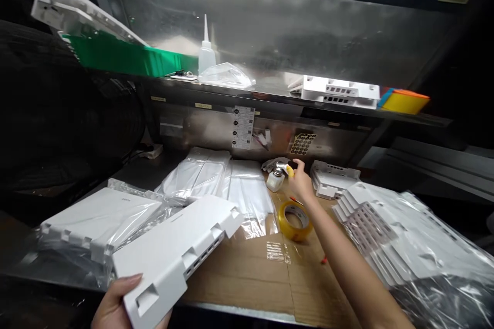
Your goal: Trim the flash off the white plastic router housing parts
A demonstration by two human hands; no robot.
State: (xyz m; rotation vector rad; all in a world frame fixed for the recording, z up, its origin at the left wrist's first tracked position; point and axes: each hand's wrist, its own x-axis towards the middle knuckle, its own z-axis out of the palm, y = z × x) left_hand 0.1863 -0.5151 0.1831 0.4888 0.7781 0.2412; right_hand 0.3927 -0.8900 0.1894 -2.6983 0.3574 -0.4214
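Left grip is closed on the near end of a white cover, thumb on top, held over the tabletop. Right grip has a small yellow piece pinched right by the glass bottle. Pretty much a hold-and-reach step, so it'd call for a steady left side. Cover's long axis runs diagonally, near-left to far-right, slotted edge facing right, tape roll beyond.

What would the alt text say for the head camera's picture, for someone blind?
A person's left hand holds a white slotted plastic casing over brown cardboard; the right hand reaches toward a small metal-topped bottle, beyond a yellow tape roll. Plastic-wrapped white casings lie on both sides.
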